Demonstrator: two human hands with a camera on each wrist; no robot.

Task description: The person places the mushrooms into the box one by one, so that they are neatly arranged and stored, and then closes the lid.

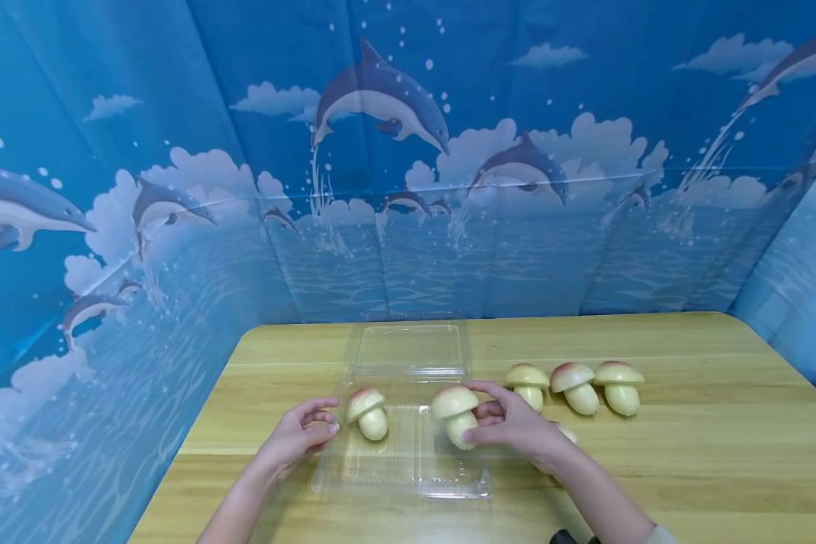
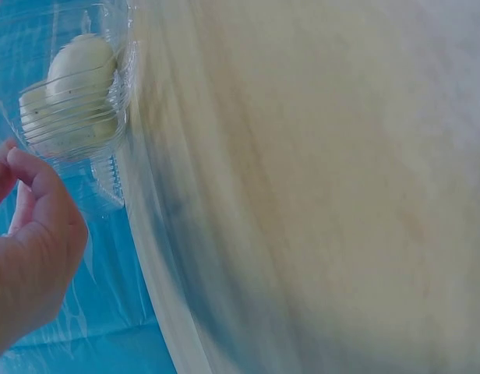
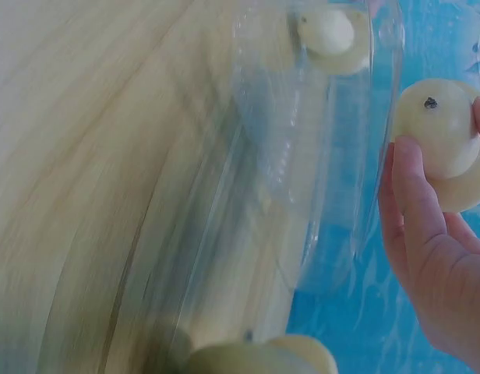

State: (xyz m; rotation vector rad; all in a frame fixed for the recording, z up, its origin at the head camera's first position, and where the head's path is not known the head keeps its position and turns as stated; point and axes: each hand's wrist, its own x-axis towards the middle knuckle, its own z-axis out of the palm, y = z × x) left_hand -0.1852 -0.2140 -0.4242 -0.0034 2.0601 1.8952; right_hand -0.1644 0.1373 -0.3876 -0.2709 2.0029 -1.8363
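Observation:
A clear plastic clamshell container (image 1: 408, 468) lies with its lid (image 1: 411, 349) folded back. One mushroom-shaped bun (image 1: 372, 423), cream with a pinkish cap, sits in its left part; the left wrist view shows this bun (image 2: 82, 70) through the clear wall. My right hand (image 1: 510, 423) holds a second mushroom-shaped bun (image 1: 459, 427) over the container's right side, thumb and fingers around it. In the right wrist view a dark speck marks the end of the held bun's stem (image 3: 442, 128). Beside the container's left edge is my left hand (image 1: 299, 434), fingers loosely bent, holding nothing.
To the right on the wooden table (image 1: 721, 438), three more mushroom buns (image 1: 574, 387) stand in a row. Another bun (image 1: 563, 432) is partly hidden behind the right forearm. A blue dolphin-print curtain (image 1: 408, 249) hangs behind the table. A small dark object (image 1: 563, 536) shows at the bottom edge.

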